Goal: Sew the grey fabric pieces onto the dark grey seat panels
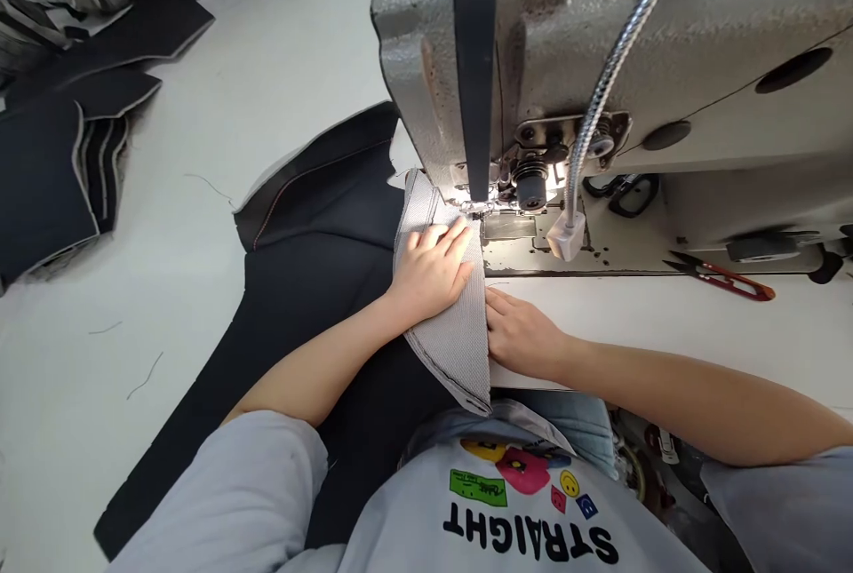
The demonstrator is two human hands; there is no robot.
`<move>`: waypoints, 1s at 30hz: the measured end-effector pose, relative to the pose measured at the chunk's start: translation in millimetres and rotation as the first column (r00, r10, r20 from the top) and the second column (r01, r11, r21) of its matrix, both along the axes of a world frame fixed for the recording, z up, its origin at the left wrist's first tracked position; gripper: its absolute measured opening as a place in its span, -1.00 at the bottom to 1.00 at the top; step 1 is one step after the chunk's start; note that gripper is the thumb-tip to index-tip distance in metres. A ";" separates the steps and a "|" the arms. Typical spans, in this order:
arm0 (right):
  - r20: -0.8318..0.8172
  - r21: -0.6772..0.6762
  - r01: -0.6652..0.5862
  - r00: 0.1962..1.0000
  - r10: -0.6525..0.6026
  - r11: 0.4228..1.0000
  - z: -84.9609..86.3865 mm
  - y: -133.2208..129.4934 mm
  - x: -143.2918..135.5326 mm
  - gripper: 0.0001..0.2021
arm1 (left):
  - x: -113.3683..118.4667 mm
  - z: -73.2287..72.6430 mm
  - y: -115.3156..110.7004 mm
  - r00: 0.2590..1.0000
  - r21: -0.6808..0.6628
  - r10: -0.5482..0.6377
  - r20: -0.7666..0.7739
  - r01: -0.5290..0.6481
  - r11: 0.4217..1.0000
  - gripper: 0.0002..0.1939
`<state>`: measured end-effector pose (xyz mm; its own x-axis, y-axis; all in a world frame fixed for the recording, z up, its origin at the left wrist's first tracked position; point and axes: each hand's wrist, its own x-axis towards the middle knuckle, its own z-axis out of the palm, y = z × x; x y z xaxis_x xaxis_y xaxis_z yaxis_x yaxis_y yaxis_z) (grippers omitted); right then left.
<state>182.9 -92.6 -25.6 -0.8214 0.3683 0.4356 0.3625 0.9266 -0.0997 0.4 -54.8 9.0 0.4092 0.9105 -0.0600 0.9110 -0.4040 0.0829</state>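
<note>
A grey woven fabric piece [457, 346] with a curved, stitched left edge lies on a large black fabric panel [320, 289]. Its upper end sits under the presser foot [476, 207] of a sewing machine [426, 49]. My left hand [433, 275] rests flat on the grey piece just below the foot, fingers stretched out. At the straight right edge of that piece, my right hand [523, 338] has its fingers together, gripping the border. Its thumb is not clearly visible. Reddish stitching runs along a curved seam on the black panel.
Stacked dark fabric pieces [40, 173] lie at the left of the white table [166, 289]. Red-handled thread snips [726, 278] and black-handled scissors [626, 193] are on the right. A flexible lamp [566, 235] hangs by the needle area. Loose threads lie at left.
</note>
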 end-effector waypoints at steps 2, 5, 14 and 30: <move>-0.008 0.001 0.010 1.000 -0.010 1.000 0.8 -0.1 0.0 -0.68 | 0.3 0.6 0.7 1.000 0.009 -0.009 -0.024 0.010 1.000 -0.43; 0.006 0.026 0.004 1.000 -0.005 1.000 1.9 -1.5 0.5 -0.65 | 0.8 1.9 1.1 0.997 0.026 -0.032 -0.067 0.033 0.999 -0.44; 0.009 -0.005 -0.004 1.000 0.004 1.000 -2.3 -4.9 4.0 -0.65 | 5.3 1.4 1.3 0.993 0.045 -0.021 -0.112 0.026 0.999 -0.45; -0.007 -0.022 -0.017 1.000 0.017 1.000 -0.5 -2.2 7.8 -0.56 | 7.7 3.2 6.4 0.995 0.022 -0.025 -0.094 0.027 0.999 -0.47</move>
<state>190.7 -94.8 -26.1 -0.8246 0.3638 0.4332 0.3462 0.9302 -0.1221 8.1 -48.4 12.2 0.4260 0.9013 -0.0785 0.9037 -0.4281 -0.0119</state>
